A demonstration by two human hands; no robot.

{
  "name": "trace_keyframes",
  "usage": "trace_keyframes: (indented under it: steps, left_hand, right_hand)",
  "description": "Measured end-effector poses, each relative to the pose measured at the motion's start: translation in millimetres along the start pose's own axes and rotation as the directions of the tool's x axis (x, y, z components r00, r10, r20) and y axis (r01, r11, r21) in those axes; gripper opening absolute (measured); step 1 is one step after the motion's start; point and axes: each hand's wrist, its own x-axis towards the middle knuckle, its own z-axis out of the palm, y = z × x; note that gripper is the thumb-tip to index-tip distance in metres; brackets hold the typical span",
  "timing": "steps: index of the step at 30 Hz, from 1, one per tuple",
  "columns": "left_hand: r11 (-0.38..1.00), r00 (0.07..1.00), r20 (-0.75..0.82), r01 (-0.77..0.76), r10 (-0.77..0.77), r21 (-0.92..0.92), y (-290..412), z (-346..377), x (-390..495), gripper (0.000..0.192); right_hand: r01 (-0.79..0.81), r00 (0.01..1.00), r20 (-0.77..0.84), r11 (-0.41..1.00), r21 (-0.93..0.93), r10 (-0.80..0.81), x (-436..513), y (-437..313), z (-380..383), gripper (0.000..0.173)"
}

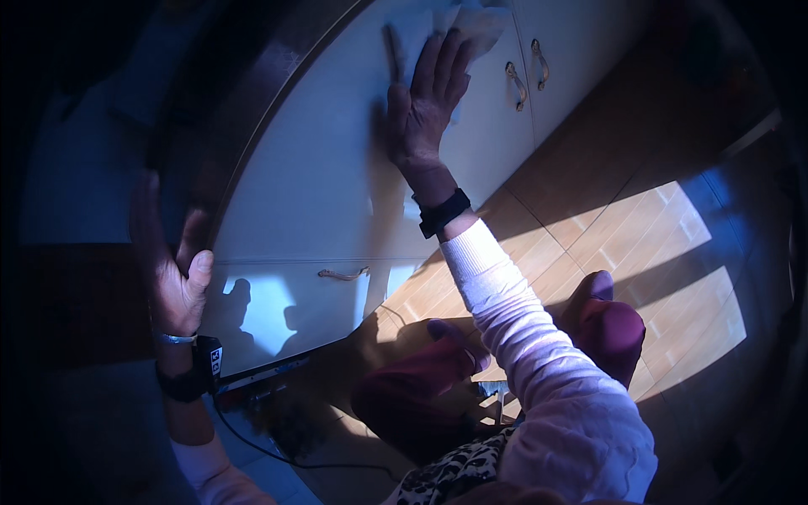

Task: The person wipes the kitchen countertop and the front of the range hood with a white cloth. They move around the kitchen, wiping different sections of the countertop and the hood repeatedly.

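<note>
My right hand (432, 101) is raised to the front of a white cabinet door (303, 164), its fingers stretched out over a pale, thin cloth or wipe (486, 28). The cloth is blurred, and part of it is hidden behind the fingers. On the left, my left hand (173, 278) is held with thumb and fingers apart and nothing in it. It lies at the dark counter edge (233, 170); whether the palm presses on it cannot be told. Each wrist wears a black strap.
Ornate metal handles (516, 86) project from the cabinet doors, and another handle (344, 274) from a lower panel. A black cable (271, 451) runs from my left wrist. My bent legs (416, 391) are above the sunlit wood-look floor (669, 221). Shadows fall across the cabinet.
</note>
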Motion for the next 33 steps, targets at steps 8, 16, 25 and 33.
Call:
trace_keyframes:
  steps: [8,16,25,33]
  left_hand:
    - [0.988,1.000,0.016,-0.008,0.006,0.155,12,-2,4,0.091]
    - [0.953,0.999,-0.028,-0.011,0.021,0.302,7,0,3,0.091]
    - [0.947,1.000,-0.016,-0.009,0.015,0.321,10,-2,3,0.090]
    - [0.931,0.994,-0.062,-0.060,0.088,0.361,6,-2,3,0.087]
  right_hand:
    - [-0.186,0.980,-0.084,0.982,-0.037,0.182,12,65,-17,0.065]
    - [0.089,0.971,0.220,0.995,0.033,-0.094,-94,-9,-15,0.081]
    - [0.012,0.974,-0.223,0.992,-0.127,-0.040,103,11,-12,0.060]
    - [0.371,0.917,0.126,0.925,0.083,-0.379,-56,-86,25,0.069]
